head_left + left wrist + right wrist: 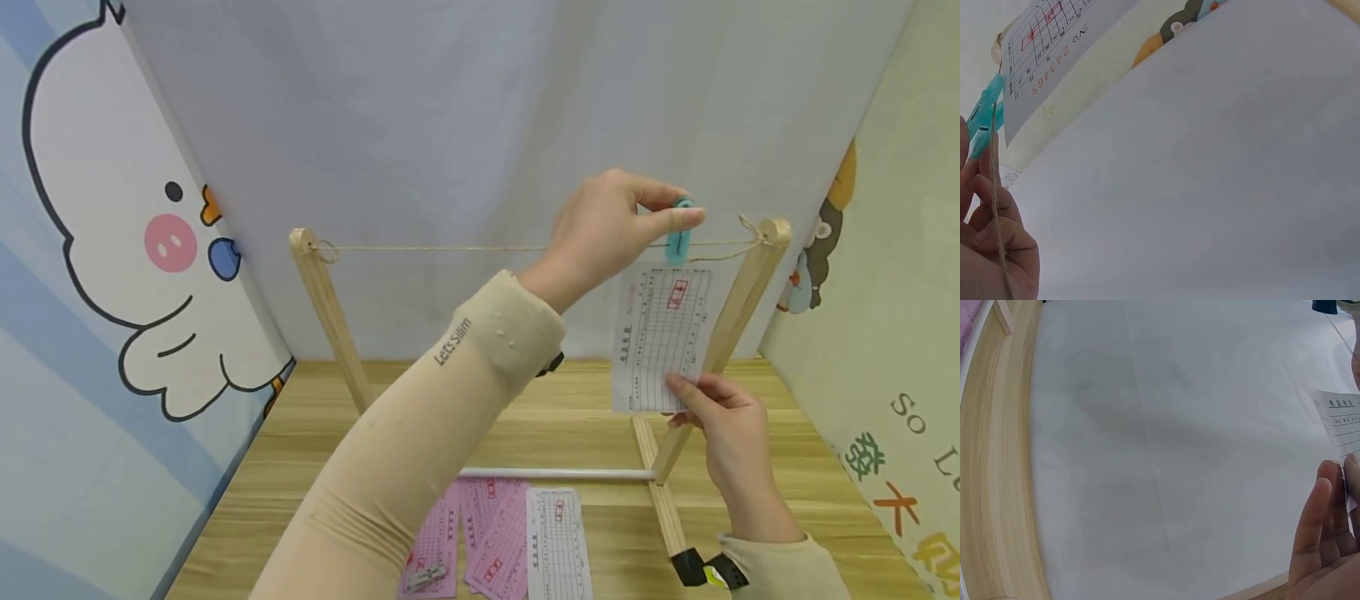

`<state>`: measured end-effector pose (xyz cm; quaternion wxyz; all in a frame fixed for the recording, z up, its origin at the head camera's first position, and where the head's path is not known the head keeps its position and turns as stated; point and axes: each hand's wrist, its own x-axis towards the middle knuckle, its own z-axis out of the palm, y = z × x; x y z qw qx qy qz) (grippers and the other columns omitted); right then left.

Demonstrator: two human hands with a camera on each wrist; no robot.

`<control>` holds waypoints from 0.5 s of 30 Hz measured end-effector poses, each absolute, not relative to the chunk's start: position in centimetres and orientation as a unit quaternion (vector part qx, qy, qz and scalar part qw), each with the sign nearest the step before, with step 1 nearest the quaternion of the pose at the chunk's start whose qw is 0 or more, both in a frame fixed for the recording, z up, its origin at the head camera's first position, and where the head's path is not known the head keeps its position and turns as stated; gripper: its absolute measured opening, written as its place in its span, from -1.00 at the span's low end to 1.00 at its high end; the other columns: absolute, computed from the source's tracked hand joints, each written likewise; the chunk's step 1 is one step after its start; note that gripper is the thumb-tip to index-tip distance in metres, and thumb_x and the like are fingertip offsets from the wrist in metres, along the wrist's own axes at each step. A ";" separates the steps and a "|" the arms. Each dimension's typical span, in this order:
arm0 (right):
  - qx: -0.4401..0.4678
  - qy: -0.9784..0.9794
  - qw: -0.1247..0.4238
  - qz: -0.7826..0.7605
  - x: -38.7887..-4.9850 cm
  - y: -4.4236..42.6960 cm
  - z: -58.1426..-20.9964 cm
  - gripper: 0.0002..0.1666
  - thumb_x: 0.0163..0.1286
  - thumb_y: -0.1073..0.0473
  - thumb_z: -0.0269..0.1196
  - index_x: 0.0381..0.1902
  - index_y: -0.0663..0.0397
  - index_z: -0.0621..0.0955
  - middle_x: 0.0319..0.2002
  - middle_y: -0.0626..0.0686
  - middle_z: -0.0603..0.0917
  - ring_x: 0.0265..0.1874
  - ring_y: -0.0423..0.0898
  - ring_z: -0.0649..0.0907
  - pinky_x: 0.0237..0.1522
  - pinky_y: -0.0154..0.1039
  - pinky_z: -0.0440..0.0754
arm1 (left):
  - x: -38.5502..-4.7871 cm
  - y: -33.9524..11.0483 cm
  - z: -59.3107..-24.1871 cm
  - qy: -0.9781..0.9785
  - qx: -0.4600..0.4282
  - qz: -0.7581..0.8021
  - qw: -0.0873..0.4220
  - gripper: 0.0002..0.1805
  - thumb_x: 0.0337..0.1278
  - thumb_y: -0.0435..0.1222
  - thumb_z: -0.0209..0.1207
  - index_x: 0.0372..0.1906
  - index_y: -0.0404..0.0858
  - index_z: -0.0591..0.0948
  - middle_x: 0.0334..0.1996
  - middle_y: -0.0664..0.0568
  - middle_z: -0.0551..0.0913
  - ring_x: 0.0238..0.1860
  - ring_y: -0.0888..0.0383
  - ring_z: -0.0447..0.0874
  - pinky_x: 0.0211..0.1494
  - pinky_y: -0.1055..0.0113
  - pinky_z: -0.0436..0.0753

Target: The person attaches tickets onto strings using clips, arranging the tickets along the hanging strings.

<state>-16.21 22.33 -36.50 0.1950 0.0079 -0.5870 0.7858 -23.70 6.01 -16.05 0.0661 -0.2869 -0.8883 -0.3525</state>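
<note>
My left hand [611, 221] pinches a teal clothespin [678, 246] at the right part of a thin twine line [450, 248]. Just below the clothespin hangs a white printed slip [660, 333] with a red stamp. In the left wrist view the twine passes by the clothespin [986, 109], whose tip meets the edge of the slip [1054, 56]; whether it clamps the paper I cannot tell. My right hand [727, 425] holds the slip's lower right corner between thumb and fingers. The right wrist view shows that hand [1329, 544] at the paper [1344, 422].
A wooden frame with a left post [326, 321] and right post [738, 304] carries the twine, tied at both ends. A white rod [555, 474] joins the base. On the table [262, 467] lie pink slips [502, 533], another white slip [558, 542] and a pale clothespin [426, 577].
</note>
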 end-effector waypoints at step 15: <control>0.015 -0.581 0.203 0.788 -16.6 22.1 -35.8 -0.65 0.30 0.53 0.25 -0.46 0.01 0.78 -0.51 -0.11 0.77 -0.67 -0.22 0.67 -0.60 -0.39 0.60 | -23.7 6.1 -16.2 -0.901 -0.283 -0.324 0.052 -0.52 0.19 0.19 0.22 0.17 0.15 0.65 0.04 0.36 0.67 0.06 0.39 0.59 -0.27 0.46 0.55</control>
